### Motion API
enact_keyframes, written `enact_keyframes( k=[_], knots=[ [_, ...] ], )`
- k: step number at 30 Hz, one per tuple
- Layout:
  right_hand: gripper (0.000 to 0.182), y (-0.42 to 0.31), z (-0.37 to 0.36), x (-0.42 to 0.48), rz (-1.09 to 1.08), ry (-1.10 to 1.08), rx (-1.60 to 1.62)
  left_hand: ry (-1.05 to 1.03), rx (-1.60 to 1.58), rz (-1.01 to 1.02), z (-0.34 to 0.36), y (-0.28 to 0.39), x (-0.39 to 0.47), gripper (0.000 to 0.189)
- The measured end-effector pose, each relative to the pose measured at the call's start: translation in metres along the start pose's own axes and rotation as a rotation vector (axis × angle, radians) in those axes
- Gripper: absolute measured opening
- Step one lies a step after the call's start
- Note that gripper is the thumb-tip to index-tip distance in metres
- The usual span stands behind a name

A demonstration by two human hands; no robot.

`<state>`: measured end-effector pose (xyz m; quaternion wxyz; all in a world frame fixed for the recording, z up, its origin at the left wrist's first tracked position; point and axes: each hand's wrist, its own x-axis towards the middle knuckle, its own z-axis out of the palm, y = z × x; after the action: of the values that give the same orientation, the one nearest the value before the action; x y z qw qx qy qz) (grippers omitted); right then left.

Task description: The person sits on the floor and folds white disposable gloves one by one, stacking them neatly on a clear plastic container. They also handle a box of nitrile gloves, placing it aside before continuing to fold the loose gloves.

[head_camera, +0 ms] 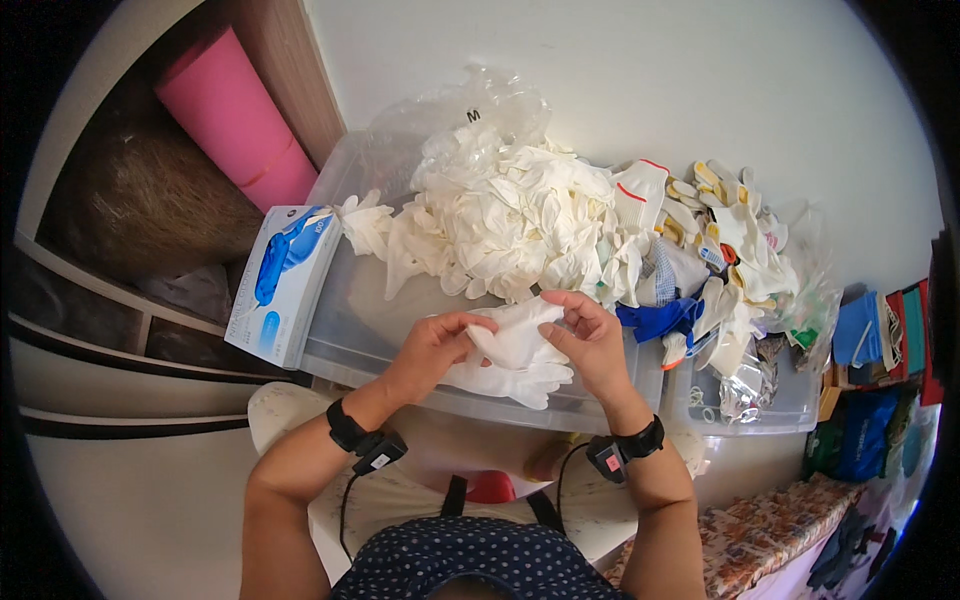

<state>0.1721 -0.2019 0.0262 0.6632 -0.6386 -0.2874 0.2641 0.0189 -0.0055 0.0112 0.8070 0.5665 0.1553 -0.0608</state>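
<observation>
A thin white glove (513, 334) is stretched between my two hands above the near edge of a translucent plastic box lid (360, 319). My left hand (439, 349) pinches its left end between thumb and fingers. At its upper right side is my right hand (589, 337), thumb and forefinger on the material. More white gloves (525, 382) lie flat just beneath it on the lid. Behind them rises a large heap of white gloves (525, 217), beside a clear plastic bag (465, 124) bearing a letter.
A nitrile glove box (285, 285) stands at the lid's left, near a rolled pink mat (240, 120). To the right lie mixed work gloves (720, 247), a blue cloth item (664, 319) and crinkled clear plastic (746, 394) on a second lid (799, 405). A wall runs behind.
</observation>
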Motion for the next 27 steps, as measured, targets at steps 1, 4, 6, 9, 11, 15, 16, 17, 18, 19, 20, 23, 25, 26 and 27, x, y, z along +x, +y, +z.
enact_keyframes(
  k=[1, 4, 6, 9, 11, 15, 16, 17, 18, 19, 20, 23, 25, 26, 27],
  knots=[
    [0.039, -0.002, -0.002, -0.002, 0.027, -0.016, 0.004, 0.011, -0.132, 0.007, 0.001, 0.000, -0.001, 0.029],
    [0.045, 0.001, 0.001, -0.002, -0.040, -0.038, 0.012, 0.029, -0.471, -0.009, 0.003, -0.004, 0.001, 0.032],
    [0.048, 0.000, 0.001, -0.003, -0.005, -0.049, 0.061, 0.028, -0.618, -0.071, 0.001, -0.007, 0.006, 0.035],
    [0.054, -0.014, 0.000, -0.006, 0.171, -0.086, 0.190, -0.041, -0.765, -0.095, -0.013, -0.019, 0.009, 0.030],
    [0.057, -0.020, -0.001, -0.006, 0.204, -0.106, 0.254, 0.003, -0.621, -0.026, -0.006, -0.015, 0.007, 0.027],
    [0.063, -0.016, -0.003, -0.007, 0.162, -0.141, 0.292, 0.284, 0.022, 0.362, 0.017, -0.015, 0.000, 0.041],
    [0.064, -0.018, -0.002, -0.008, 0.157, -0.143, 0.311, 0.288, 0.252, 0.514, 0.017, -0.010, -0.002, 0.046],
    [0.065, -0.019, -0.001, -0.009, 0.151, -0.144, 0.330, 0.286, 0.484, 0.664, 0.017, -0.005, -0.004, 0.051],
    [0.065, -0.020, 0.002, -0.009, 0.146, -0.164, 0.330, 0.282, 0.720, 0.812, 0.017, 0.000, -0.007, 0.056],
    [0.065, -0.021, 0.004, -0.010, 0.141, -0.185, 0.330, 0.254, 0.744, 0.818, 0.020, 0.002, -0.009, 0.058],
    [0.065, -0.022, 0.005, -0.011, 0.137, -0.205, 0.330, 0.226, 0.767, 0.824, 0.026, 0.002, -0.011, 0.060],
    [0.062, -0.022, 0.009, -0.015, 0.139, -0.266, 0.322, 0.223, 0.644, 0.798, 0.029, -0.009, -0.008, 0.039],
    [0.056, -0.022, 0.005, -0.013, 0.143, -0.203, 0.244, 0.186, 0.446, 0.689, 0.023, -0.013, -0.002, 0.025],
    [0.053, -0.022, 0.003, -0.011, 0.145, -0.173, 0.205, 0.225, 0.150, 0.562, 0.026, -0.017, -0.002, 0.008],
    [0.049, -0.019, -0.002, -0.009, 0.140, -0.133, 0.205, 0.218, 0.027, 0.501, 0.024, -0.017, -0.002, 0.007]
  ],
)
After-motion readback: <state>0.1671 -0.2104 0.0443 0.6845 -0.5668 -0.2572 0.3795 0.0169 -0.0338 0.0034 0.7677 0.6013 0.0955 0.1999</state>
